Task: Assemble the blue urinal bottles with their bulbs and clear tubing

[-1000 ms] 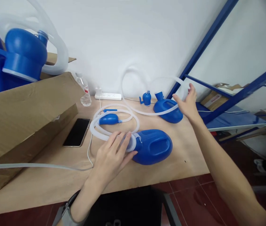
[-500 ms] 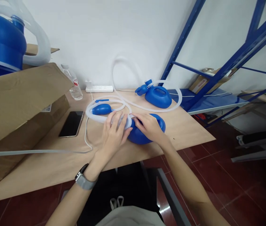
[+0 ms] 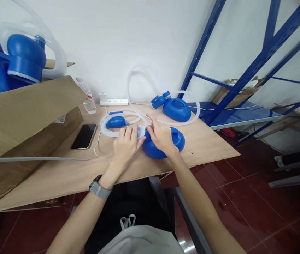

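Observation:
A blue plastic urinal bottle [image 3: 163, 148] with a moulded handle lies on the table in front of me, its neck to the left. My left hand [image 3: 125, 143] is closed around a translucent plastic piece [image 3: 141, 132] at the bottle's mouth, with a coiled translucent hose [image 3: 107, 133] beside it. My right hand [image 3: 160, 135] grips the bottle near the neck, thumb bent, index finger raised; what lies under the palm is hidden. Behind my left hand, inside the hose loops, sits a blue bulb-shaped part [image 3: 116, 122].
Farther back stands a second blue urinal bottle [image 3: 176, 110] with a looping hose. To the left are a phone [image 3: 84, 136], a water bottle [image 3: 88, 102], a power strip [image 3: 114, 102] and a cardboard box [image 3: 33, 113] with blue parts. A blue metal shelf [image 3: 240, 111] stands at right.
My right index finger has lifted from the bottle's neck and now points up and away. My left hand keeps its hold at the mouth. The whole view has shifted slightly.

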{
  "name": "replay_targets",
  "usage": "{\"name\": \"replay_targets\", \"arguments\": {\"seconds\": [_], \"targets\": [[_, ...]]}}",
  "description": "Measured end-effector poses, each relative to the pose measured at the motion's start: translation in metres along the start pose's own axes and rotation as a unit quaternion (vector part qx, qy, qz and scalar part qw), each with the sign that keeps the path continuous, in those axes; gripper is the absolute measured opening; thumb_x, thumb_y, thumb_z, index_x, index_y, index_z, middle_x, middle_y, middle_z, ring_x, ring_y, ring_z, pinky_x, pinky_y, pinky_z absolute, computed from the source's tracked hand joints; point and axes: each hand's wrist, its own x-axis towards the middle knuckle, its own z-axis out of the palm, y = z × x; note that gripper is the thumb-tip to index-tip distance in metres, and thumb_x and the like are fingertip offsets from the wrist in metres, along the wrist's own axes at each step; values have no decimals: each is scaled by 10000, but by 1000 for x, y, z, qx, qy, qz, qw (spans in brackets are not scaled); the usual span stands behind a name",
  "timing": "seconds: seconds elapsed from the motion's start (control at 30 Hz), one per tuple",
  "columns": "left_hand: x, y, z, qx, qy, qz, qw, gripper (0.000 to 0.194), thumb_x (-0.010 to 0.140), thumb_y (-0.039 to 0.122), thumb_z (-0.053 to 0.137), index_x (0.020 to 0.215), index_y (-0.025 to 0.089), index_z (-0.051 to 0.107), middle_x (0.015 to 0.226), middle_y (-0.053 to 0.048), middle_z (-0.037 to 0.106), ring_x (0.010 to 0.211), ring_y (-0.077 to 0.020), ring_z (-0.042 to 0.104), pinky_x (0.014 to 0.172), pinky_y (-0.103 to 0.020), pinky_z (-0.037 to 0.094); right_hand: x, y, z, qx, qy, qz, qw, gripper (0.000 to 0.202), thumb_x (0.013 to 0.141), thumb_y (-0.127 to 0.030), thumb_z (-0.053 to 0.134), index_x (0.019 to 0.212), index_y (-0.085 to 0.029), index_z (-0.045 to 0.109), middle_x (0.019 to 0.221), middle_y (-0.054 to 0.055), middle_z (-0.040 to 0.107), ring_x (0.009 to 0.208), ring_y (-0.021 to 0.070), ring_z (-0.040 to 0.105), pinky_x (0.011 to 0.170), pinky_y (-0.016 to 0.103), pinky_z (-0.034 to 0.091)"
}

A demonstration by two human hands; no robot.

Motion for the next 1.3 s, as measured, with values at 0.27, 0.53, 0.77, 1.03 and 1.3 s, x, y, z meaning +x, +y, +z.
{"name": "replay_targets", "arguments": {"seconds": [0.27, 0.53, 0.77, 1.03, 1.3], "targets": [[28, 15, -20, -9, -69, 12, 998, 569, 1068, 558, 415, 1296, 108, 680, 1104, -191, 731, 1122, -348, 595, 781, -380, 491, 0, -2, -2, 58, -4, 2, 998, 489, 1127, -518, 300, 1373, -217, 596, 1017, 74, 819, 932, 283, 760, 712, 304, 427], [42, -2, -30, -139, 51, -107, 983, 525, 1118, 401, 229, 1062, 176, 700, 930, -113, 733, 892, -252, 668, 888, -382, 488, -8, 15, -8, 97, 15, -25, 995, 518, 1115, -501, 385, 1528, -213, 506, 1029, 52, 811, 955, 271, 756, 751, 313, 449], [24, -12, -22, 4, 2, -94, 996, 414, 1025, 339, 450, 1357, 197, 654, 1514, -243, 557, 1335, -436, 500, 859, -544, 565, -11, 19, -13, 39, -13, -129, 991, 663, 902, -766, 638, 1288, -232, 711, 1156, 98, 801, 1036, 323, 739, 805, 349, 467], [16, 17, -35, -150, 6, 36, 988, 300, 1048, 287, 442, 1058, 194, 727, 1012, -107, 753, 1004, -267, 632, 896, -407, 515, -11, 18, -11, 1, -32, -122, 992, 609, 851, -642, 761, 1259, -194, 698, 1060, 124, 800, 969, 329, 731, 767, 340, 437], [38, 21, -23, -256, -77, 56, 962, 449, 976, 441, 600, 609, 212, 479, 584, 12, 566, 594, -151, 518, 714, -333, 409, -9, 18, -11, 26, -33, -125, 991, 327, 818, -414, 752, 1079, -218, 736, 955, 73, 789, 895, 282, 707, 716, 311, 398]]}}
